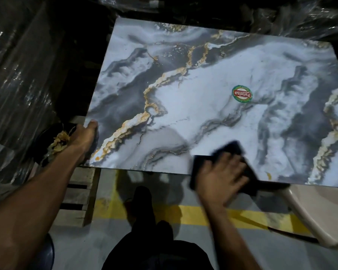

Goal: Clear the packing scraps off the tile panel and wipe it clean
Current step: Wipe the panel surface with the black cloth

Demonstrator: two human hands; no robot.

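A large glossy tile panel (203, 106) with a white, grey and gold marble pattern lies flat in front of me, with a round red and green sticker (242, 93) near its middle. My left hand (86, 135) grips the panel's near left corner, fingers curled around the edge. My right hand (221, 177) presses flat with spread fingers on a dark cloth (232, 151) at the panel's near edge; hand and cloth are motion-blurred. Crumpled yellowish packing scraps (58, 142) lie just off the panel beside my left wrist, on something dark and round.
Plastic-wrapped stacks (14, 75) stand at the left and along the back. A wooden pallet (78, 197) sits under the panel's left side. A beige plastic chair (312, 217) props the right. A yellow line (191, 215) crosses the grey floor by my dark trouser legs (144, 221).
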